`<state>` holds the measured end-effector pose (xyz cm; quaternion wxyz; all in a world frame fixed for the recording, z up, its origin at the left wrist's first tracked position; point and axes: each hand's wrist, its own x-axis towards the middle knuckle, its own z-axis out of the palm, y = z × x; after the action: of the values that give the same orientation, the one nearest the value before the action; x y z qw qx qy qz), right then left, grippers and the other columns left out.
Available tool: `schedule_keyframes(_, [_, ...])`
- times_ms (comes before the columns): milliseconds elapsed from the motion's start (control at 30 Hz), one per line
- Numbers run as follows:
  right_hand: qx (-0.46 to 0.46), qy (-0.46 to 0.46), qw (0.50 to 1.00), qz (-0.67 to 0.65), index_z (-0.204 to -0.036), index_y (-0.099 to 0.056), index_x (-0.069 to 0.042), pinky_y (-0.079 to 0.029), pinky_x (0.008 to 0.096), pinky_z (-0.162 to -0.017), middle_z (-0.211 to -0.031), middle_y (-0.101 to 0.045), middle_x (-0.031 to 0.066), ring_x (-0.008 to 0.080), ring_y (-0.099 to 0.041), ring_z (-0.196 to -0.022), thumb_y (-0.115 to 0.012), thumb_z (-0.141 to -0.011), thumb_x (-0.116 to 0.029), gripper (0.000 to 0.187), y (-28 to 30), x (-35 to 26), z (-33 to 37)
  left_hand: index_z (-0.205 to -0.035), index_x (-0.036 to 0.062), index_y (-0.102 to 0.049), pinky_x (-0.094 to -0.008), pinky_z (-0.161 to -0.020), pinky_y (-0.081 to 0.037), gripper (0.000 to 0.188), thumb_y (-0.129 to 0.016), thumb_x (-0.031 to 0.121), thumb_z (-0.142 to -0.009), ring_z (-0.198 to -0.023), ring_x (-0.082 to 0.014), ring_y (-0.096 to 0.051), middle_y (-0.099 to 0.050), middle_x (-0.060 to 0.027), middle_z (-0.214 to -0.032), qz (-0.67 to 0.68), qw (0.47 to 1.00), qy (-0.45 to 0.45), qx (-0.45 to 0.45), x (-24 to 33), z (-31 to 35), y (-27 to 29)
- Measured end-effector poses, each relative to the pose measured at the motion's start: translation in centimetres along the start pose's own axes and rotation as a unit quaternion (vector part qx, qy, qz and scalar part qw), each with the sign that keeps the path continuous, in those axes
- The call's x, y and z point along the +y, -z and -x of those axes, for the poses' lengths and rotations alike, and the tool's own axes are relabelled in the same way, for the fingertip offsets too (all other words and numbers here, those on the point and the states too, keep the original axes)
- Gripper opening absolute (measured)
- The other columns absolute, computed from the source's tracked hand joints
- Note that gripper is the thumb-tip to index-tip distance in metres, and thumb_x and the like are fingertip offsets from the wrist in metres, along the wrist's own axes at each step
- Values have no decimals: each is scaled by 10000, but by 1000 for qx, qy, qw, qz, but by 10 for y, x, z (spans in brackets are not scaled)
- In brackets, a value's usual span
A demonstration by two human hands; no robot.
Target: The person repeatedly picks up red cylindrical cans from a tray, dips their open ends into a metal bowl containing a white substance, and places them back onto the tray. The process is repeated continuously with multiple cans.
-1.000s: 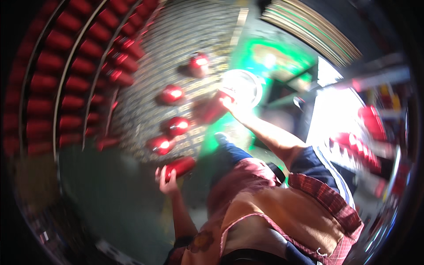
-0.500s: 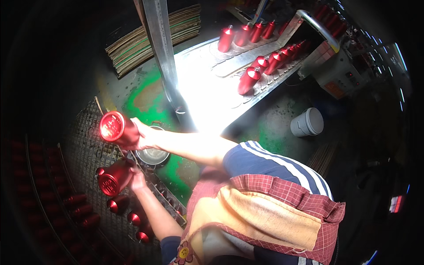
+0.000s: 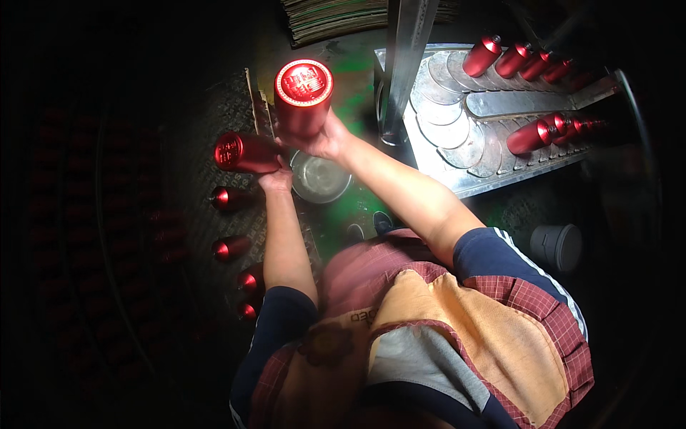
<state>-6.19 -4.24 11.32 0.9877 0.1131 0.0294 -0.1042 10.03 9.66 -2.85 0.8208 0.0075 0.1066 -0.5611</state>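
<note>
My right hand (image 3: 325, 138) grips a shiny red metal bottle (image 3: 300, 107) from below, its embossed round base turned up toward me. Lower and to the left, my left hand (image 3: 277, 177) is closed on a second red bottle (image 3: 254, 153), which lies sideways with its base facing left. The necks of both held bottles are hidden by my hands or by the bottles themselves. Below my left hand, several red bottles, such as this one (image 3: 232, 248), lie in a row on a dark patterned surface (image 3: 218, 171).
A curved plate conveyor (image 3: 441, 136) at upper right carries upright red bottles (image 3: 483, 56). A metal post (image 3: 405, 71) rises at its near corner. Beneath my hands stands a round metal basin (image 3: 321, 179). A white bucket (image 3: 556, 247) is at right, stacked sheets (image 3: 336, 18) at the back.
The view has swung, so hands and conveyor sit farther right and higher. The right bottle now points its base more upward. Both hands keep their bottles.
</note>
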Motion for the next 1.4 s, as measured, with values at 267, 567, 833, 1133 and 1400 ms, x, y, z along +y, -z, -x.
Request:
schedule_keyframes(267, [182,121,950,223,-1308,-558,-125,-474,539,-1015,-1251,-628,122,305,-618,-1132,-455,-924,-660,666,65,21,69,-1422,38,-446,-622,-894,-542,616,-541,388,-923,-1328,-380,-470,-523,-179,-1402,102,987,121,-6,62,64,85])
schedule_keyframes(567, [408,529,591,453,-1262,-622,-95,-512,365,-958,-1117,-655,73,213,-623,-1080,-533,-999,-270,328,50,-54,361,-1390,142,-506,-464,-988,-511,501,-559,402,-965,-1179,-273,-586,-613,-96,-1274,-414,906,58,65,-87,92,56])
schedule_keyframes(833, [473,532,34,702,-1133,-745,-254,-425,405,-1053,-1327,-509,140,337,-455,-1253,-760,-785,-196,354,31,-164,410,-1191,140,-716,-414,-1056,-420,381,-758,121,-813,-1218,-286,-547,-574,-154,-1335,-800,491,-148,-311,-395,8,-42])
schedule_keyframes(1133, [574,426,67,696,-1246,-684,-366,-342,451,-1134,-1499,-354,263,441,-303,-1367,-789,-771,-239,502,61,-268,457,-1178,272,-733,-473,-1096,-389,500,-815,118,-710,-1288,-414,-411,-383,-188,-1522,-866,312,-113,-374,-557,-18,-22])
schedule_keyframes(1400, [259,677,255,641,-1163,-679,-14,-522,292,-936,-1321,-490,106,195,-581,-1109,-546,-919,100,300,84,-163,422,-1077,111,-747,-326,-816,-543,237,-703,97,-845,-929,-241,-687,-717,-90,-1073,-756,573,-85,-305,-379,72,-20])
